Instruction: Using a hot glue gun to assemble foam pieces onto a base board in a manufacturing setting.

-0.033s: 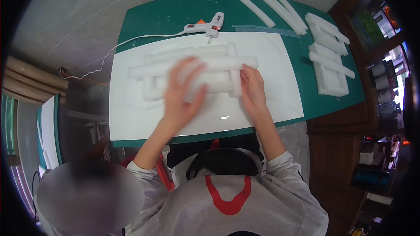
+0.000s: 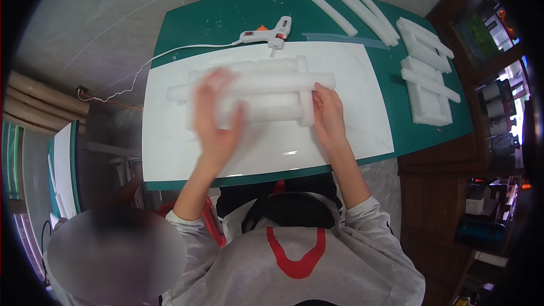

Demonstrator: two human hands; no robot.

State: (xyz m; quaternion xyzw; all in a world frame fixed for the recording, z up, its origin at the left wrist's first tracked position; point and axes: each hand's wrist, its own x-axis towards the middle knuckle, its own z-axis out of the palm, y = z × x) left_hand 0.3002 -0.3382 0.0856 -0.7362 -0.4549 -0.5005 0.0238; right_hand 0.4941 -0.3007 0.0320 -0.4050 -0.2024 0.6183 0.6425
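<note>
A white foam frame (image 2: 306, 107) lies on the white board, and a longer white foam strip (image 2: 272, 82) lies across its middle, its ends jutting past both sides. At the strip's right end, my right hand (image 2: 330, 114) pinches the strip with thumb and fingers, close against the frame's right crosspiece. My left hand (image 2: 214, 119) is over the left half of the strip, blurred by motion, its thumb and fingers apart. It hides part of the strip and frame, and whether it touches them I cannot tell.
A white glue gun (image 2: 272, 35) with a cord lies beyond the white board (image 2: 357, 136) on the green table (image 2: 212, 14). Several loose foam strips (image 2: 323, 7) lie at the back right, beside clear thin sticks (image 2: 345, 39). Foam assemblies (image 2: 428, 88) stand at the right. A person's blurred head (image 2: 116, 258) is at lower left.
My left hand has shifted left along the foam strip, uncovering more of its middle. My right hand stays at the strip's right end.
</note>
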